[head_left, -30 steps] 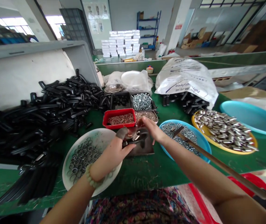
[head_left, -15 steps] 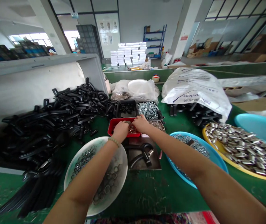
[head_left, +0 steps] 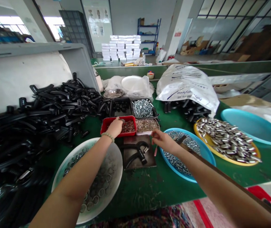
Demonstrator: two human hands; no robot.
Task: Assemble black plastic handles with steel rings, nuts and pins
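My left hand (head_left: 115, 127) is at the left part of a red tray (head_left: 104, 133) of small copper-coloured parts, its fingers curled by a small grey round piece (head_left: 123, 120). What it grips is hidden. My right hand (head_left: 162, 140) hovers between the metal plate (head_left: 151, 162) and a blue basin, fingertips pinched together over a small pink object (head_left: 155, 151); I cannot make out what is in them. On the plate lies a black curved handle part (head_left: 137, 153) with a shiny metal piece on it. Beside the red tray stands a tray of tiny brass-coloured parts (head_left: 147, 124).
A white basin of metal rings (head_left: 102, 191) sits under my left forearm. To the right are a blue basin of small metal parts (head_left: 180, 164) and a yellow basin of metal sleeves (head_left: 230, 142). Black handles (head_left: 54, 110) pile up left. Screws (head_left: 143, 107) fill a tray behind.
My right hand has left the red tray area and come back to the right, beside the plate. My left hand stays at the red tray. The view has shifted slightly.
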